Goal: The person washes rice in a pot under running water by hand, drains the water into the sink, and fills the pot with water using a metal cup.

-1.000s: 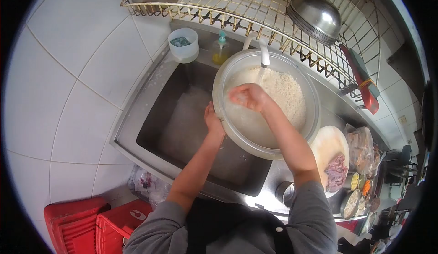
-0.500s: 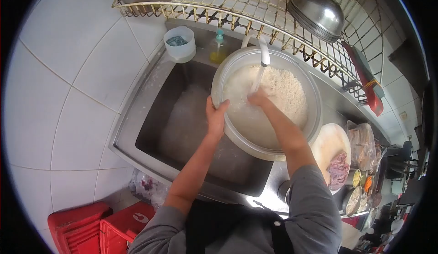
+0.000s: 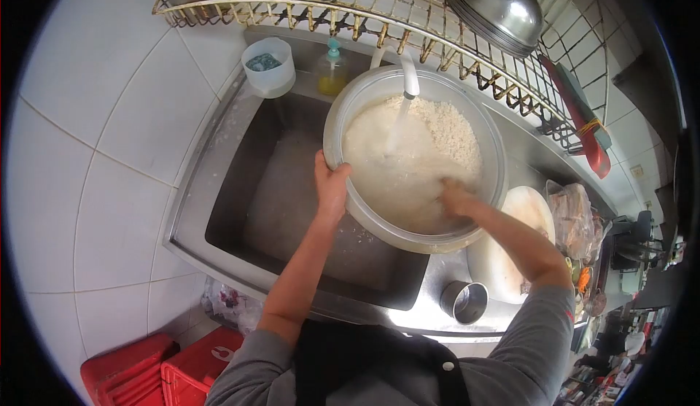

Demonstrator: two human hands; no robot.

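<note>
A big round metal basin (image 3: 499, 158) stands over the right side of the sink (image 3: 292, 187), partly on the counter. Inside are cloudy water and pale grains that look like rice (image 3: 450, 123), heaped above the water at the far right. My left hand (image 3: 332, 187) grips the basin's left rim, thumb on top. Down in the water at the basin's near right is my right hand (image 3: 458, 198); its fingers are blurred and partly under the surface. Water runs from the white tap (image 3: 410, 78) into the basin.
A soap bottle (image 3: 332, 70) and a white tub (image 3: 268, 70) stand behind the sink. Above hangs a wire rack (image 3: 350, 8) with metal bowls (image 3: 503, 12). On the right counter are a metal cup (image 3: 465, 302) and a round white board (image 3: 529, 216).
My right hand has moved from under the tap stream to the near right of the basin. Cloudy water now covers more of the rice. My left hand still holds the rim.
</note>
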